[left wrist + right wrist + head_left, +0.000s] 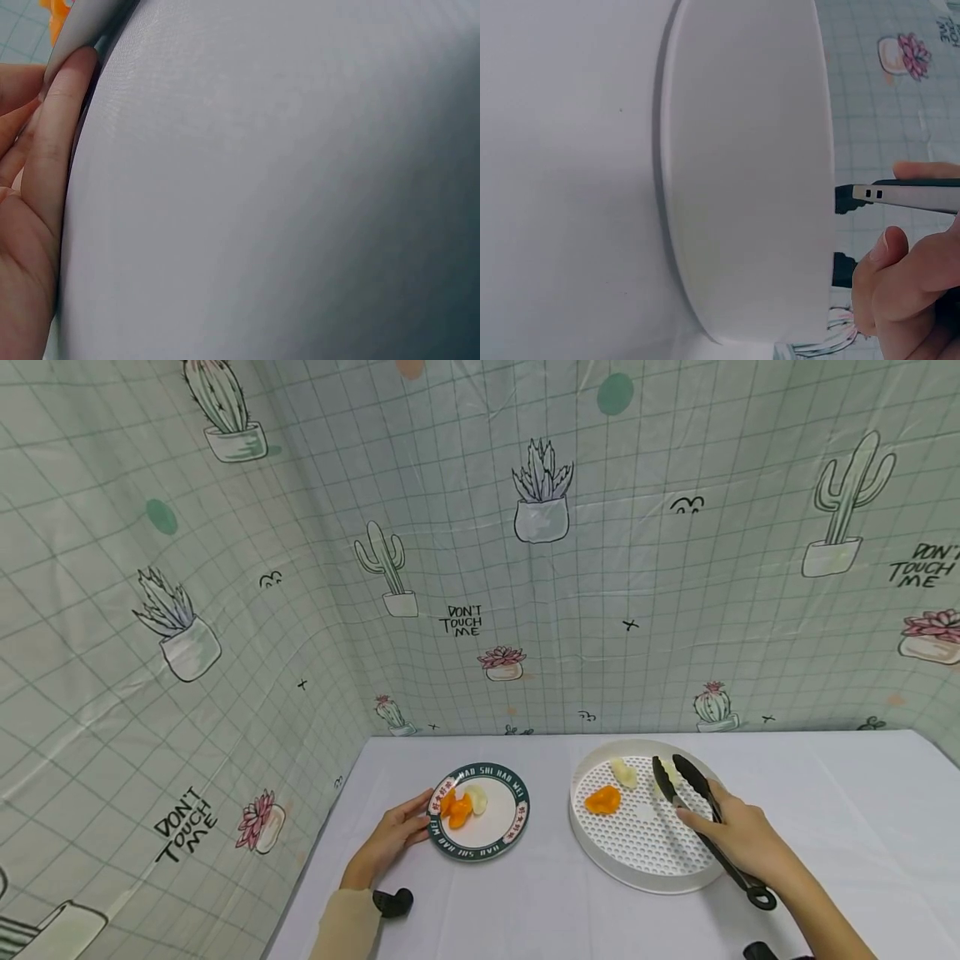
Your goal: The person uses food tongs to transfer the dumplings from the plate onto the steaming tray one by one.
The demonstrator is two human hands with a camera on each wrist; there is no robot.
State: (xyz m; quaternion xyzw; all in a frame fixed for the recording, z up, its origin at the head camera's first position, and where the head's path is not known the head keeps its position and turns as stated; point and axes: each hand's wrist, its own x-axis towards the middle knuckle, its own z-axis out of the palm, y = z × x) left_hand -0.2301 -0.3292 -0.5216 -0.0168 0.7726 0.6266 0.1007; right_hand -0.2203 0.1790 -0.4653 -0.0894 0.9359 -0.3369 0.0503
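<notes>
Left hand: grip clamped on plate, rim's nine o'clock
Plate: on desk, nine o'clock from tray; holds orange pieces, pale piece
Right hand: grip clamped on tongs, arms apart
Tray: orange lump, ten o'clock; pale chunk, eleven

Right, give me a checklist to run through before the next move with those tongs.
1. Left grip holding the rim of the plate: ok.
2. Right grip holding the black tongs: ok.
3. Tongs reaching over the white tray: ok.
4. Pale piece between their ends firmly pinched: cannot tell.
5. Bare space on the plate: ok, right of the food pieces.
6. Tray emptied: not ok; an orange chunk and another pale piece lie there.
</notes>
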